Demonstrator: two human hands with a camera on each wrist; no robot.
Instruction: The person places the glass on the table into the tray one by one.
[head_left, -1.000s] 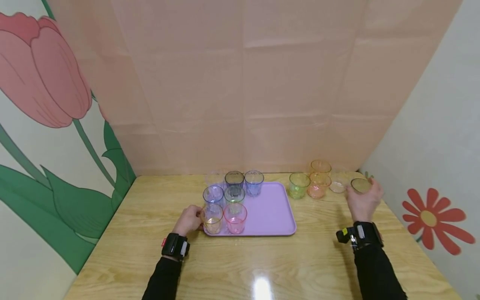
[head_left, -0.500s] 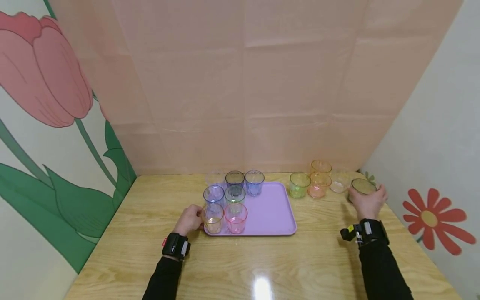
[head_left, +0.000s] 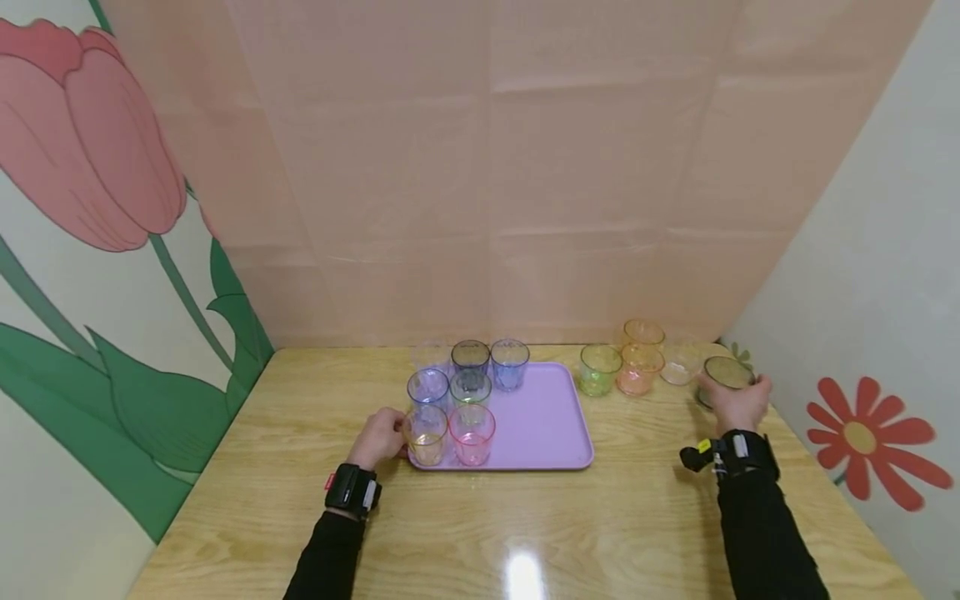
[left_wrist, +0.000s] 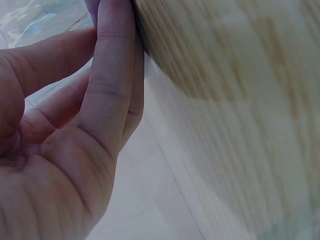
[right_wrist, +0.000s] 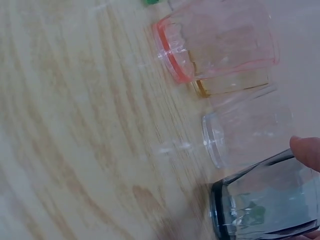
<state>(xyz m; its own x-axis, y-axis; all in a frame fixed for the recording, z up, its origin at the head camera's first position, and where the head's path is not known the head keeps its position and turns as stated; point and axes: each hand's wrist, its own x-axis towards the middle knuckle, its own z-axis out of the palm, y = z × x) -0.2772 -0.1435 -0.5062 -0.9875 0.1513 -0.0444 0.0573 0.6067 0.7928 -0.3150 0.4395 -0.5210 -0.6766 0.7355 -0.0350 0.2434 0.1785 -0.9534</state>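
At the purple tray's (head_left: 547, 417) left front corner, my left hand (head_left: 378, 437) pinches the tray edge between thumb and fingers. In the left wrist view the fingers (left_wrist: 107, 75) lie along a sliver of purple rim. My right hand (head_left: 738, 406) grips a smoky grey drinking glass (head_left: 726, 369) at the table's far right. The right wrist view shows this upright glass (right_wrist: 265, 205) with its thick dark base at the tabletop; I cannot tell if it touches. A clear glass (head_left: 680, 365) stands just left of it.
Several coloured glasses stand on the tray's left part, including a pink glass (head_left: 472, 437) and a blue glass (head_left: 509, 367). Right of the tray stand a green glass (head_left: 599, 372), an orange-pink glass (head_left: 640, 372) and an amber glass (head_left: 642, 330). A paper-covered wall (head_left: 487, 208) rises behind.
My right hand has moved slightly right and nearer the person with the smoky grey glass, then stayed almost still. My left hand and the tray have not visibly moved.
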